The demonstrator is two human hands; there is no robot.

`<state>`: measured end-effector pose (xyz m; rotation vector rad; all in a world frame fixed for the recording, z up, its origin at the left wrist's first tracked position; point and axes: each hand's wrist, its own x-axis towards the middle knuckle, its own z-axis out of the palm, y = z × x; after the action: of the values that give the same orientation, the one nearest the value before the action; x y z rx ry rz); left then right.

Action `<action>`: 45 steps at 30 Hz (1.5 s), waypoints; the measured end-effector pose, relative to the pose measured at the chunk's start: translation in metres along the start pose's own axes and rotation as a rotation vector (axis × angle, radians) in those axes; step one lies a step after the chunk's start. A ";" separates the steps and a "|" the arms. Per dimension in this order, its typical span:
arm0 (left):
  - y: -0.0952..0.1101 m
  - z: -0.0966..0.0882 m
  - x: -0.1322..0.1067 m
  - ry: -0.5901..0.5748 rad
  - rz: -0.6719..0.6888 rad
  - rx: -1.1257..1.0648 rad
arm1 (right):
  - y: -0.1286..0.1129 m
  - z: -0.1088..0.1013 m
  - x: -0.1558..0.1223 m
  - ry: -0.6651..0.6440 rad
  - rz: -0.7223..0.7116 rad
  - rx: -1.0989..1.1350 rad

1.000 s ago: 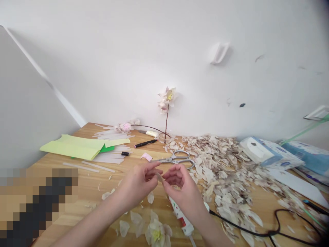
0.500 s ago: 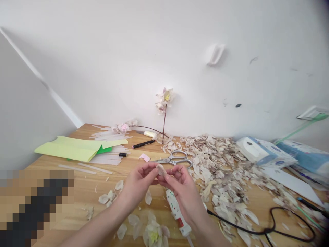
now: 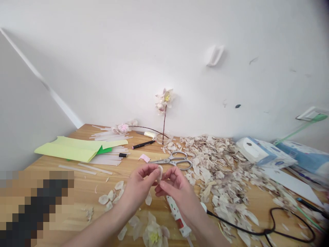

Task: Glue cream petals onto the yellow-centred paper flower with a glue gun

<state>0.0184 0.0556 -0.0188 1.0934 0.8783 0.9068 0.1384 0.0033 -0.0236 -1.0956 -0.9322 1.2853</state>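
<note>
A pale dried petal [image 3: 160, 172] stands upright between my two hands above the table. My left hand [image 3: 142, 178] pinches it with thumb and fingertips. The thumb and bent fingers of my right hand [image 3: 176, 183] close on its lower end, where the contact is partly hidden. Beneath my right forearm lies a white power strip [image 3: 176, 212] with a red switch. A petal flower with a yellow centre [image 3: 154, 236] lies nearer to me, with loose petals [image 3: 135, 226] beside it. Silver scissors [image 3: 172, 160] rest just beyond my fingers.
A heap of dried petals [image 3: 216, 161] covers the table's right side. Tissue packs [image 3: 266, 152] and a black cable [image 3: 239, 228] lie to the right. Yellow-green paper [image 3: 69, 149] and white glue sticks [image 3: 108, 159] lie left. A flower on a stem [image 3: 165, 120] stands by the wall.
The petal has turned more upright between my fingers. My right hand's fingers have shifted down to its lower end and opened slightly, while my left hand stays nearly in place.
</note>
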 end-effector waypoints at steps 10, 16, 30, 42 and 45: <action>0.009 -0.017 0.010 0.138 0.175 0.161 | -0.005 -0.096 0.065 0.001 -0.241 -1.356; 0.011 -0.022 0.012 0.150 0.258 0.154 | 0.009 -0.109 0.096 -0.105 -0.205 -1.709; 0.009 -0.021 0.010 0.118 0.299 0.188 | 0.012 -0.107 0.120 -0.182 -0.184 -1.816; 0.017 -0.015 0.012 0.190 0.341 0.041 | -0.030 -0.121 0.048 0.180 -0.259 -0.990; 0.023 -0.008 0.012 0.203 0.350 0.005 | -0.021 -0.100 0.029 0.214 -0.221 -0.684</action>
<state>0.0117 0.0744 0.0000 1.1951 0.8680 1.3249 0.2425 0.0236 -0.0301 -1.5625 -1.3285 0.6510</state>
